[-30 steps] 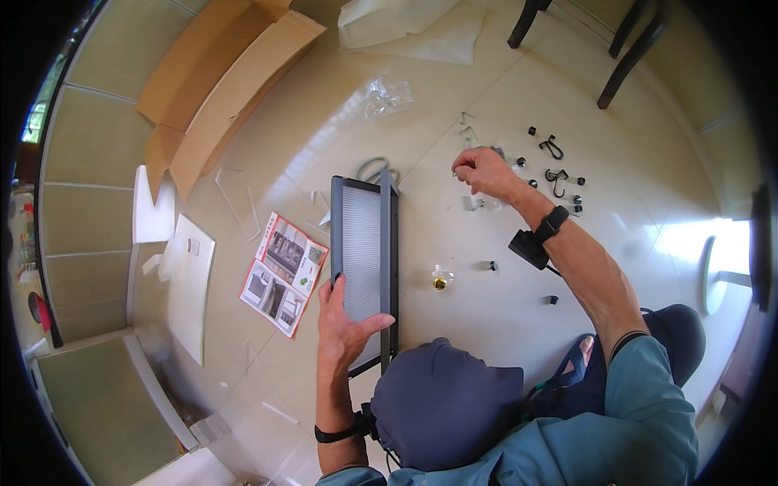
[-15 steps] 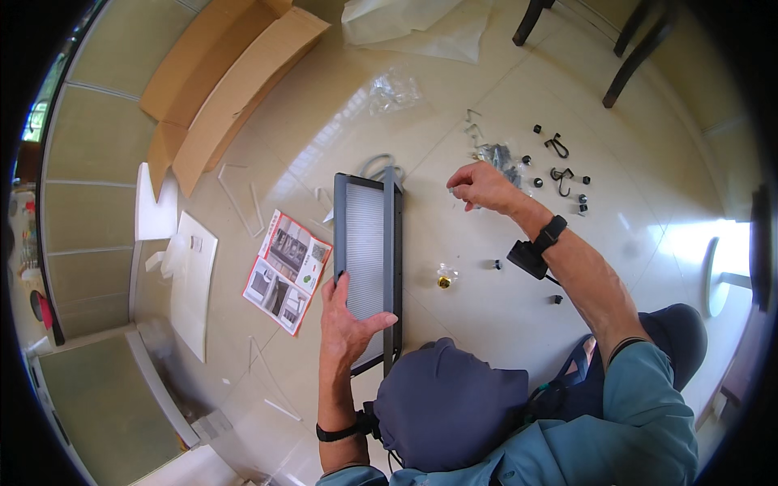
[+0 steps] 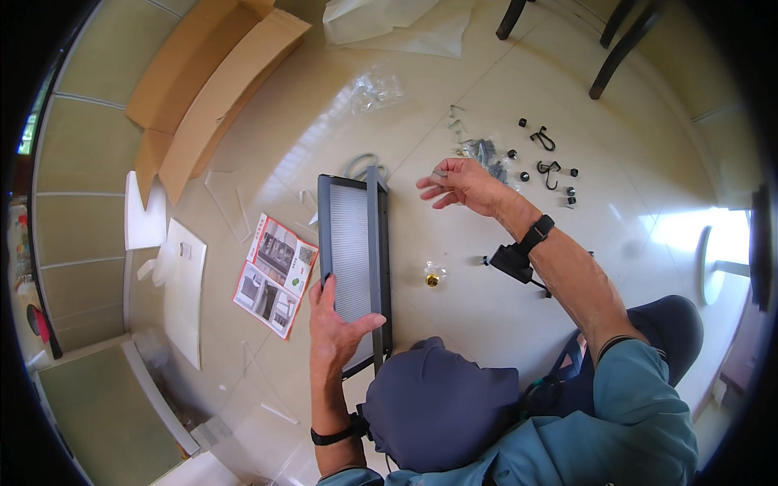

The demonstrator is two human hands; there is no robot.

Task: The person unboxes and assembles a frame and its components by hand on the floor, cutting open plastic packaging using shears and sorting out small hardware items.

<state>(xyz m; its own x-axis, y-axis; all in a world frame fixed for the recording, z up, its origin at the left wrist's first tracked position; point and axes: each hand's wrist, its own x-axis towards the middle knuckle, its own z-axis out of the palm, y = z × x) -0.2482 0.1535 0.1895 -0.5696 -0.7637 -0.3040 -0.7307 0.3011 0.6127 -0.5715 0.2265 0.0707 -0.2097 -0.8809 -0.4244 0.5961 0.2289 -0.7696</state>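
Observation:
A long grey framed rack (image 3: 325,219) with a pale ribbed inner surface lies upright in front of me. A dark grey bar (image 3: 374,251) runs along its right side. My left hand (image 3: 334,330) grips the near part of the rack, fingers at its left edge and thumb reaching across to the bar. Over the floor right of the rack is my right hand (image 3: 463,185). Its thumb and forefinger are pinched on something small and pale that I cannot make out, the other fingers stretched out. Beside this hand lies a clear bag of grey parts (image 3: 487,154).
Black hooks (image 3: 553,173) and small black caps (image 3: 525,176) lie scattered at the right. A gold round piece (image 3: 432,280) sits on plastic nearer me. Left are a printed leaflet (image 3: 275,275), white foam sheet (image 3: 185,300) and open cardboard box (image 3: 219,105). Chair legs (image 3: 622,50) stand far right.
The outer fingers of my right hand have spread, while thumb and forefinger stay together. My left hand keeps its place on the rack. The whole view has shifted slightly.

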